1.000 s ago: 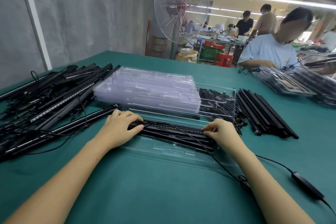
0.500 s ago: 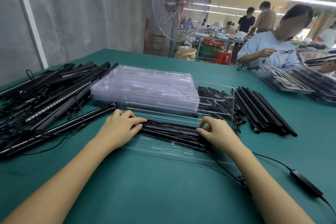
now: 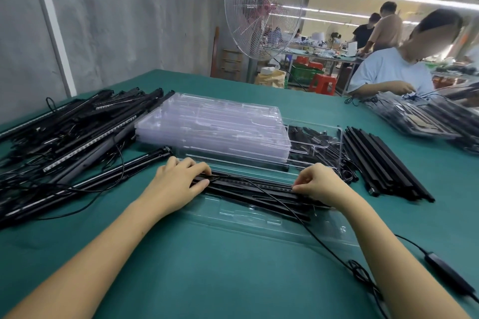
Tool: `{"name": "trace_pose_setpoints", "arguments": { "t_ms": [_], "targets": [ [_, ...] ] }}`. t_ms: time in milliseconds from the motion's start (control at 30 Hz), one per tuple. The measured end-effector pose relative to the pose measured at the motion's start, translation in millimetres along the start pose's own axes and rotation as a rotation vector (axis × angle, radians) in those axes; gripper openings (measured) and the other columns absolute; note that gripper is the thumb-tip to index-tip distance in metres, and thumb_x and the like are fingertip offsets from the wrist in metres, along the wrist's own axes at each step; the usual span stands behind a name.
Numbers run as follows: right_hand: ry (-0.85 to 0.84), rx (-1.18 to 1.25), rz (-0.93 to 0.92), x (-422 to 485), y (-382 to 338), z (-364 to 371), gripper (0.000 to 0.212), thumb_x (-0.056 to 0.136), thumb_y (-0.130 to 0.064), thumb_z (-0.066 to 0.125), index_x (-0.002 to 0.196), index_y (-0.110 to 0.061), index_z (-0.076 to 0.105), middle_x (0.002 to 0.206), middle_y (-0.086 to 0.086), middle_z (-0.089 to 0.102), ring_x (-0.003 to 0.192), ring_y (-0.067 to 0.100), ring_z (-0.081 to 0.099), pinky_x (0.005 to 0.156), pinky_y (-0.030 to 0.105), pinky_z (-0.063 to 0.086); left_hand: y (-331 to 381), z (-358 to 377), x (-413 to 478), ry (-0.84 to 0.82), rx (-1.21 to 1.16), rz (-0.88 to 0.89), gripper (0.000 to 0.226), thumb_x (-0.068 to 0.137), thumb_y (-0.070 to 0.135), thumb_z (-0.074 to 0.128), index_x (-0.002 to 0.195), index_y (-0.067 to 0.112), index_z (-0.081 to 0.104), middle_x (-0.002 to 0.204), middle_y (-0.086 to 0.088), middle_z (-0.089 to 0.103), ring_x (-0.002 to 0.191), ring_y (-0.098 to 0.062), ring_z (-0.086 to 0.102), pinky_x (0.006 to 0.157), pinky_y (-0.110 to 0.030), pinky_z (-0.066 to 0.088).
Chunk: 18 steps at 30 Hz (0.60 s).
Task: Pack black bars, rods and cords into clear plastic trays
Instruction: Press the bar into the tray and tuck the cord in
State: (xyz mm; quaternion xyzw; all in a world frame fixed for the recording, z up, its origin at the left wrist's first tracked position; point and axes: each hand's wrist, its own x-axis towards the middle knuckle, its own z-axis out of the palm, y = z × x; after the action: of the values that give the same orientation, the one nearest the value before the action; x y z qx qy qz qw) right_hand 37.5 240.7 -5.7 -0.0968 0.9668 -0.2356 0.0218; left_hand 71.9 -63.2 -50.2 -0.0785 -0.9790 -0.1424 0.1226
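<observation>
table (image 3: 233, 267): green top under everything
tray (image 3: 259, 217): clear, sat right in front of you
bars (image 3: 259, 186): lay lengthwise in that tray
left hand (image 3: 178, 181): your fingers flat, pressed on their left end
right hand (image 3: 321, 184): fingers curled, pinched the right end
cord (image 3: 298, 217): ran across the tray

Bare forearms reach in from 7 and 5 o'clock. Palm down, left hand (image 3: 178, 181) lies flat, fingers straight toward 3 o'clock, pressing on the black bars (image 3: 248, 186). Knuckles up, right hand (image 3: 321, 184) has its fingers curled, pinching the bars' end.
</observation>
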Motion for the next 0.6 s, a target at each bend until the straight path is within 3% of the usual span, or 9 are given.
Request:
{"name": "trace_pose_setpoints", "arguments": {
  "t_ms": [133,300,433,500,600],
  "targets": [
    [0.031,-0.063,-0.019,5.4,-0.2,3.3,0.005,0.08,-0.018,0.073,0.078,-0.013,0.073,0.061,-0.01,0.057,0.056,-0.003,0.048,0.042,0.004,0.034,-0.8,-0.8,1.9,-0.039,-0.032,-0.03,0.018,0.093,0.052,0.041,0.11,0.049,0.046,0.108,0.017,0.049,0.101,-0.011,0.026,0.093,-0.033,0.029],
    [0.039,-0.041,-0.001,5.4,2.5,6.4,0.009,0.076,-0.016,0.077,0.073,-0.018,0.069,0.07,-0.005,0.065,0.063,0.002,0.055,0.054,0.012,0.039,2.5,-2.0,1.3,-0.021,-0.052,-0.032,0.018,0.094,0.048,0.044,0.11,0.045,0.051,0.11,0.02,0.048,0.104,-0.009,0.029,0.092,-0.031,0.031],
    [0.073,0.01,0.013,3.2,2.5,7.2,0.012,0.073,-0.014,0.079,0.069,-0.017,0.068,0.063,-0.009,0.059,0.06,0.0,0.053,0.049,0.009,0.035,8.1,-3.0,2.4,0.01,-0.119,0.041,0.022,0.095,0.031,0.05,0.115,0.028,0.058,0.119,0.016,0.053,0.115,-0.013,0.041,0.098,-0.028,0.034],
    [0.084,0.001,0.018,2.3,1.7,8.0,0.009,0.074,-0.014,0.078,0.071,-0.016,0.07,0.064,-0.007,0.06,0.061,-0.001,0.053,0.048,0.005,0.033,11.1,-3.5,2.7,-0.03,-0.18,0.061,0.033,0.097,0.022,0.049,0.128,0.03,0.053,0.126,0.012,0.054,0.12,-0.015,0.044,0.103,-0.031,0.034],
    [0.089,-0.031,0.037,-1.6,-4.2,6.7,0.014,0.081,-0.018,0.072,0.068,-0.015,0.07,0.06,-0.005,0.057,0.055,0.0,0.048,0.045,0.004,0.032,17.2,-0.8,3.9,-0.074,-0.173,0.056,0.04,0.099,0.014,0.042,0.13,0.035,0.054,0.124,0.007,0.056,0.119,-0.02,0.044,0.104,-0.035,0.034]
  ]
}}
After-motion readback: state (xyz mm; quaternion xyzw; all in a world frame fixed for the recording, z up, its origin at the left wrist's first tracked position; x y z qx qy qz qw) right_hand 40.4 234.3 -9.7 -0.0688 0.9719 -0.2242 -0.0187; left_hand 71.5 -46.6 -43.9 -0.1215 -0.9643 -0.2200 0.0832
